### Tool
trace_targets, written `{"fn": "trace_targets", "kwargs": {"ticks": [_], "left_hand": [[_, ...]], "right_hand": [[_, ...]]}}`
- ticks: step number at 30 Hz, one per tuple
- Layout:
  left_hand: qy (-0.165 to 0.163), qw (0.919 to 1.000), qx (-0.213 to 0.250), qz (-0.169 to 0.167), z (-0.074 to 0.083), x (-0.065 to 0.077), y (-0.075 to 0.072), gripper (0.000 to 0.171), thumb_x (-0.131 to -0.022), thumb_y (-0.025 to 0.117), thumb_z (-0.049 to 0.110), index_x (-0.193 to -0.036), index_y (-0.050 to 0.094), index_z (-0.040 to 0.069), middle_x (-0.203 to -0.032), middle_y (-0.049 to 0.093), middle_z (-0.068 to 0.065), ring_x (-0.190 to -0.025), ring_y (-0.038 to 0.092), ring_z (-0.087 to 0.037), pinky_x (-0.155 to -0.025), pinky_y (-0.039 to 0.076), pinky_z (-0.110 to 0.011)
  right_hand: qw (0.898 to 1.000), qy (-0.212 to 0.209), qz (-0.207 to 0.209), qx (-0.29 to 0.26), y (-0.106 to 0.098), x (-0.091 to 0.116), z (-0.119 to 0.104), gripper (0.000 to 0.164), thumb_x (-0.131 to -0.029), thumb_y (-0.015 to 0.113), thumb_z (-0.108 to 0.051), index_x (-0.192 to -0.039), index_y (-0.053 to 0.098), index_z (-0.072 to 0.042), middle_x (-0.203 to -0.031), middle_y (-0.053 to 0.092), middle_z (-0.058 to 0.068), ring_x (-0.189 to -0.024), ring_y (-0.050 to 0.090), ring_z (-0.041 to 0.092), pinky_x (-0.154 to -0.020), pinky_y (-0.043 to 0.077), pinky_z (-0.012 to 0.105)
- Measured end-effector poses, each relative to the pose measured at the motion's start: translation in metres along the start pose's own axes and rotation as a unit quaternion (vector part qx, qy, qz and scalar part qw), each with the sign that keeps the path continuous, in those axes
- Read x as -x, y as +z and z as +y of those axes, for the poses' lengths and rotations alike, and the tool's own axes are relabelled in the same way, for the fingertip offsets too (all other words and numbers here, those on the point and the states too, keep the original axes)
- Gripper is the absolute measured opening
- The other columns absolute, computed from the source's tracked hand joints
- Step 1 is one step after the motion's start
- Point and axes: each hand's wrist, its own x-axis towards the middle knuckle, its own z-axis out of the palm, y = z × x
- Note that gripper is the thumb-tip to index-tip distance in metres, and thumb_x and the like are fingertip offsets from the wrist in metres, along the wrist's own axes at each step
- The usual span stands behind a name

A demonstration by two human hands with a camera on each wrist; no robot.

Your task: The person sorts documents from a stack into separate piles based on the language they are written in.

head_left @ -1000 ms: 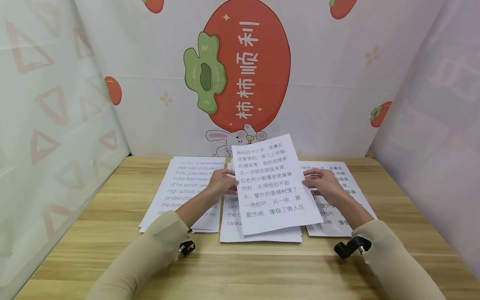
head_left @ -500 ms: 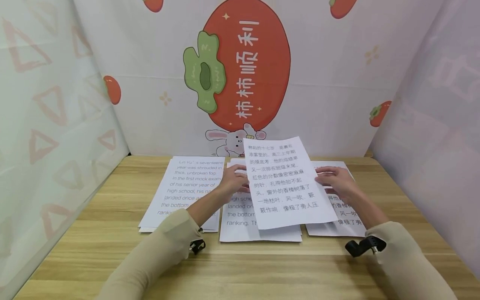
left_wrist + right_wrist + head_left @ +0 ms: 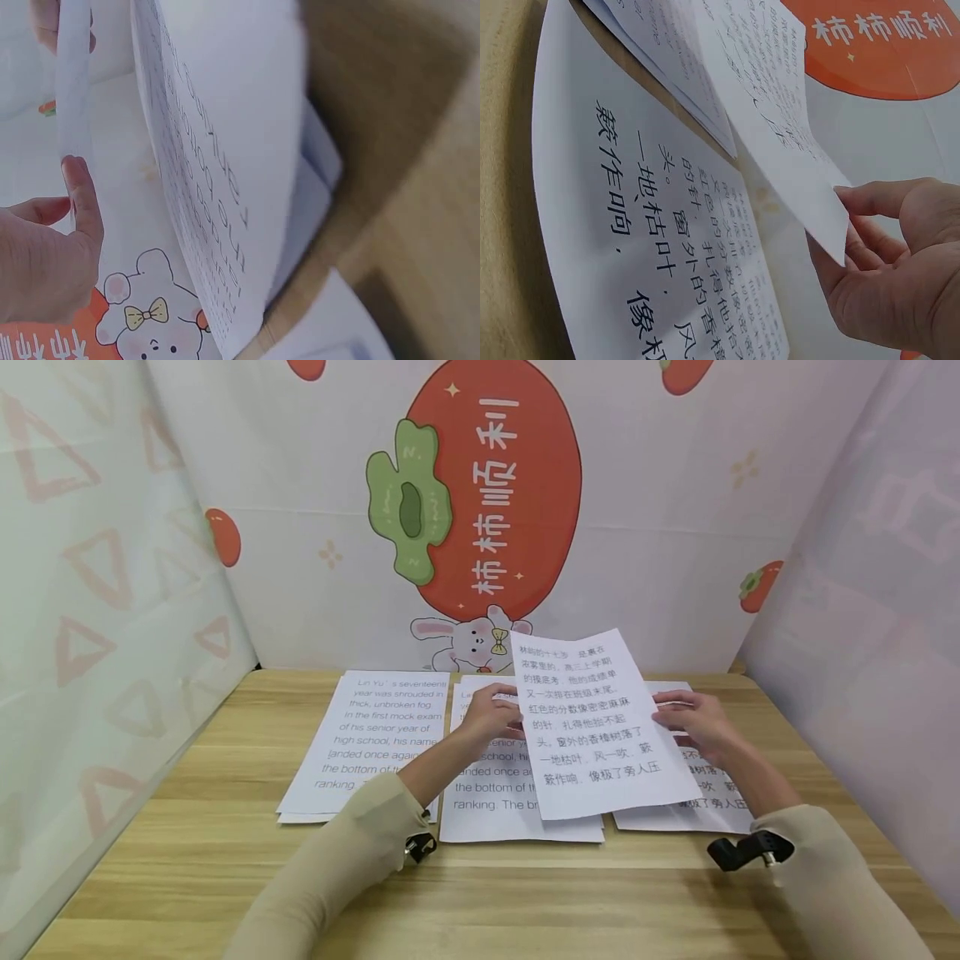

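Note:
Between both hands a white sheet of paper (image 3: 600, 735) printed with Chinese text is held up, tilted, above the middle and right stacks. My left hand (image 3: 491, 720) pinches its left edge; in the left wrist view the left hand (image 3: 52, 247) has the sheet seen edge-on between thumb and fingers. On the opposite edge, my right hand (image 3: 693, 722) pinches with thumb and fingers, as the right wrist view of the right hand (image 3: 900, 262) also shows. Below lie a middle stack of English-text sheets (image 3: 487, 814) and a right stack of Chinese-text sheets (image 3: 720, 802), both partly covered.
Another stack of English-text sheets (image 3: 375, 735) lies at the left, slightly fanned at its edges. All rest on a wooden table (image 3: 480, 902). A white curtain (image 3: 652, 527) with a large persimmon print closes off the back, and pale cloth hangs on both sides.
Both hands have carried the Chinese-text sheet to the right, from over the middle stack toward the right one. More of the left and middle stacks' text now shows.

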Motion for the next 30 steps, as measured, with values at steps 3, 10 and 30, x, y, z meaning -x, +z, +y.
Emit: {"fn": "trace_targets", "kwargs": {"ticks": [3,10,30], "left_hand": [[0.002,0.9999,0.009,-0.006,0.001,-0.002,0.007,0.050,-0.095,0.063,-0.007,-0.143,0.054,0.004,-0.109,0.074,-0.016,-0.088,0.074,-0.026,-0.073,0.065,-0.031],[0.002,0.9997,0.021,-0.010,0.004,-0.004,0.023,0.048,-0.094,0.066,-0.007,-0.140,0.056,0.004,-0.106,0.074,-0.015,-0.087,0.075,-0.026,-0.072,0.066,-0.031],[-0.053,0.9936,0.033,-0.094,0.005,-0.005,0.051,0.062,-0.093,0.069,0.001,-0.150,0.046,-0.005,-0.117,0.071,-0.017,-0.107,0.073,-0.030,-0.083,0.064,-0.032]], "right_hand": [[1.000,0.002,-0.001,0.000,-0.006,0.000,0.000,0.054,-0.102,0.064,-0.013,-0.148,0.043,0.007,-0.094,0.067,-0.014,-0.086,0.067,0.006,-0.074,0.061,0.029],[1.000,0.003,0.001,-0.007,-0.022,0.002,0.003,0.047,-0.103,0.064,-0.013,-0.143,0.049,0.004,-0.091,0.068,-0.016,-0.083,0.069,0.006,-0.072,0.060,0.028],[0.998,0.035,0.006,0.041,-0.056,0.004,0.021,0.062,-0.106,0.060,-0.025,-0.154,0.036,0.006,-0.094,0.068,-0.016,-0.086,0.070,0.009,-0.074,0.060,0.031]]}}
